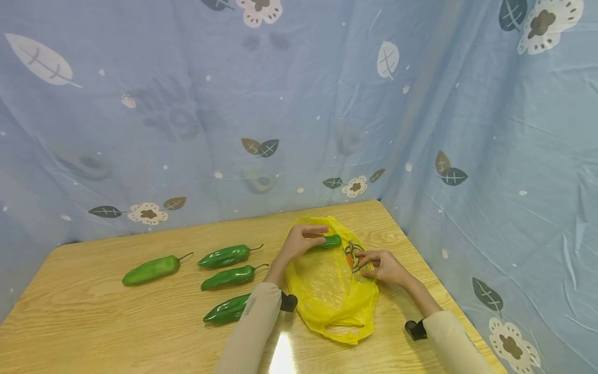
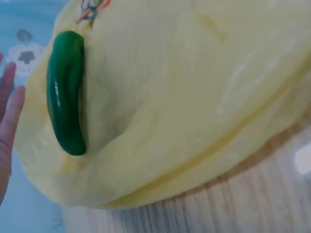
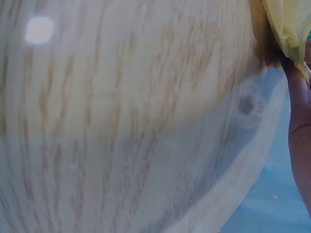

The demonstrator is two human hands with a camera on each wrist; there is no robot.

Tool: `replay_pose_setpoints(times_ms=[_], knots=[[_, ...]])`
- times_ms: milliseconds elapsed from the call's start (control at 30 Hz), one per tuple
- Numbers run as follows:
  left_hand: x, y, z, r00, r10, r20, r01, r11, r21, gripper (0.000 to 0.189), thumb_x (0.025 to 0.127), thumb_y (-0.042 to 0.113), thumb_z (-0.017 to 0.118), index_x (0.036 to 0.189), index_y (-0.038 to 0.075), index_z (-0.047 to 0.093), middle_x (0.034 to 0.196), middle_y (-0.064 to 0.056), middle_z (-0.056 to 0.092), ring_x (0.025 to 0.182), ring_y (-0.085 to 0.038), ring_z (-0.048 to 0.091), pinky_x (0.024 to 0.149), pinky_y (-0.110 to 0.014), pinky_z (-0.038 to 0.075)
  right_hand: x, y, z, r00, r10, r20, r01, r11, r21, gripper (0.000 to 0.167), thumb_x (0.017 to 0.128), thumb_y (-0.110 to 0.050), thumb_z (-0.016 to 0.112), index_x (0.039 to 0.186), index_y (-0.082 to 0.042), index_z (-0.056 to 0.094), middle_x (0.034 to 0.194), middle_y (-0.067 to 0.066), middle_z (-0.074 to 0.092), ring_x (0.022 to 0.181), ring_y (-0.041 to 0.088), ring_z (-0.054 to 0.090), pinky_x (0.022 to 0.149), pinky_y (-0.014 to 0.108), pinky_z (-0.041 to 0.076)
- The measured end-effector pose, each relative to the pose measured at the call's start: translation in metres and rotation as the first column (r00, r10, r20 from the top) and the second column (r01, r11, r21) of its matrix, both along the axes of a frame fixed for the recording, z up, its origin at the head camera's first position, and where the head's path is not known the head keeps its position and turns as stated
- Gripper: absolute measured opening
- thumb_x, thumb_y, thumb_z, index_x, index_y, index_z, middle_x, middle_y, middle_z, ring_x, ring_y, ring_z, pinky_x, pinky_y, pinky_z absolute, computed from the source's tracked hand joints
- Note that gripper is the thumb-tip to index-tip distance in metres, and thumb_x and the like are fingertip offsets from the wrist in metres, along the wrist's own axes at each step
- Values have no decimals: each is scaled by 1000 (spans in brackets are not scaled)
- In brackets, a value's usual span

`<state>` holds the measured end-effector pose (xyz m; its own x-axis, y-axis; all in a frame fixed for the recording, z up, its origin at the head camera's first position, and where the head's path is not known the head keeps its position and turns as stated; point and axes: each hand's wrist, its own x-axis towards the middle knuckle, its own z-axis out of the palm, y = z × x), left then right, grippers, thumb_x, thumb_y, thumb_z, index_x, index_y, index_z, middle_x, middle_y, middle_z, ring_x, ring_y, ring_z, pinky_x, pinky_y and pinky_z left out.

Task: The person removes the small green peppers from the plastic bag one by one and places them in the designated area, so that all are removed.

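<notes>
1. Yellow plastic bag [image 1: 329, 291] — we find it lying flat near the right edge of the wooden table [image 1: 93, 311], mouth toward the far edge. We judge it thin, limp and slippery; best taken by the rim or handles.
2. Green pepper at the bag [image 1: 327, 241] — we see it at the bag's far end, against the film. We judge it light, firm and glossy; grasp it round the middle.
3. Left hand [image 1: 299, 240] — our fingers lie on that pepper, loosely extended; whether they grip it we cannot tell.
4. Right hand [image 1: 380, 265] — our fingers pinch the bag's edge by its printed mark.
5. Four more peppers [image 1: 224, 255] — we count them lying apart, toward the table's left and middle.
6. Blue leaf-print cloth [image 1: 187, 104] — hangs behind and to the right.
</notes>
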<state>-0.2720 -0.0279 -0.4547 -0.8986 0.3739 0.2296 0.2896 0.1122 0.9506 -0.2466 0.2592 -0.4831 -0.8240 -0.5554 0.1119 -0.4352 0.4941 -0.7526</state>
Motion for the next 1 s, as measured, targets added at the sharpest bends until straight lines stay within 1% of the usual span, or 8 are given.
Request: replay_pose_setpoints(times_ms=[133, 267, 367, 467, 533, 633, 867, 1000], knots=[[-6, 2, -4, 999, -37, -5, 37, 999, -18, 36, 89, 0, 66, 124, -4, 62, 119, -16, 65, 110, -32, 61, 89, -36, 52, 0, 0, 1, 1000, -5, -12, 5, 1000, 20, 14, 80, -3, 76, 94, -5, 73, 129, 24, 57, 122, 45, 48, 93, 52, 46], [-11, 6, -9, 1000, -5, -14, 3, 991, -136, 38, 87, 0, 68, 124, 0, 64, 123, -12, 64, 120, -30, 55, 100, -43, 45, 1, -1, 2, 1000, -10, -5, 10, 1000, 26, 14, 81, -4, 75, 94, -6, 73, 129, 23, 57, 122, 44, 49, 93, 51, 46], [-15, 9, -13, 997, 35, -62, -51, 956, -288, 40, 85, 3, 71, 124, 6, 65, 125, -9, 63, 123, -28, 53, 102, -43, 43, 1, 0, 2, 1000, -10, -5, 10, 1000, 23, 14, 81, -4, 76, 94, -6, 73, 129, 24, 57, 122, 45, 49, 93, 52, 46], [-16, 12, -17, 993, 75, -92, -105, 918, -383, 43, 83, 6, 74, 124, 10, 66, 127, -9, 62, 123, -28, 53, 101, -41, 44, 1, 2, 0, 1000, -7, -12, 7, 1000, 20, 13, 81, -5, 76, 94, -6, 73, 129, 24, 57, 121, 45, 49, 92, 52, 46], [-17, 14, -19, 989, 104, -101, -135, 909, -395, 46, 81, 7, 76, 126, 10, 65, 128, -9, 61, 123, -29, 52, 101, -41, 44, 1, 2, 0, 1000, -1, -14, 2, 1000, 20, 13, 81, -5, 76, 94, -6, 73, 129, 24, 56, 121, 45, 49, 92, 52, 47], [-17, 14, -22, 988, 132, -81, -153, 911, -384, 50, 80, 7, 77, 128, 9, 63, 130, -9, 60, 125, -28, 50, 103, -40, 42, 0, 1, 1, 1000, 9, -14, -9, 1000, 18, 13, 82, -6, 75, 95, -5, 73, 129, 24, 57, 121, 44, 49, 93, 51, 47], [-17, 17, -30, 995, 97, -35, -103, 938, -332, 54, 77, 8, 80, 129, 8, 62, 131, -11, 59, 122, -29, 52, 101, -41, 43, 0, 3, 1, 1000, 0, -5, 0, 1000, 4, 14, 81, -3, 75, 95, -1, 72, 128, 25, 57, 122, 45, 48, 92, 52, 46], [-16, 16, -35, 996, 88, -15, -88, 935, -345, 57, 76, 13, 82, 129, 9, 62, 132, -11, 58, 119, -29, 53, 99, -41, 44, 0, 4, 0, 1000, 6, -19, -6, 1000, -6, 13, 81, -2, 75, 94, 0, 72, 127, 26, 57, 120, 47, 49, 91, 52, 47]])
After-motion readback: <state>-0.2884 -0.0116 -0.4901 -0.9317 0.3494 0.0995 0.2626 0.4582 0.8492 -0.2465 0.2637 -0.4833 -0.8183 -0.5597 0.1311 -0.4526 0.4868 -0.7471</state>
